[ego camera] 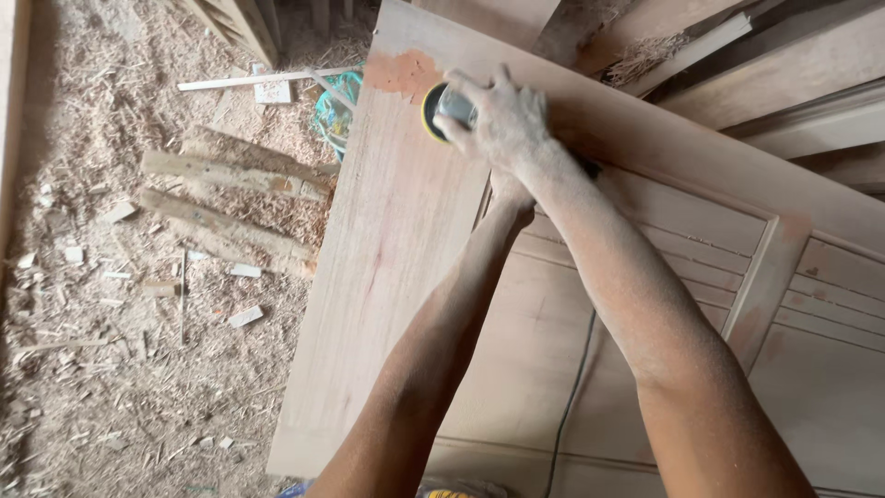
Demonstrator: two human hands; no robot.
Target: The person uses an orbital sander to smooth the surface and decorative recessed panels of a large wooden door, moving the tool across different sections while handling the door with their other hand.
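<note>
My right hand [502, 115] grips a yellow-edged sander [442, 109] on a wooden door [406, 240]; my left hand (hidden behind it) I cannot tell.

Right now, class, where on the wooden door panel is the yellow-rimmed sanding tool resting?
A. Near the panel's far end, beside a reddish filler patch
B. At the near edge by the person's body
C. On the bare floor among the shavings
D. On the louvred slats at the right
A: the right hand presses the sanding tool onto the door panel near its far end, just beside the reddish filler patch.
</note>
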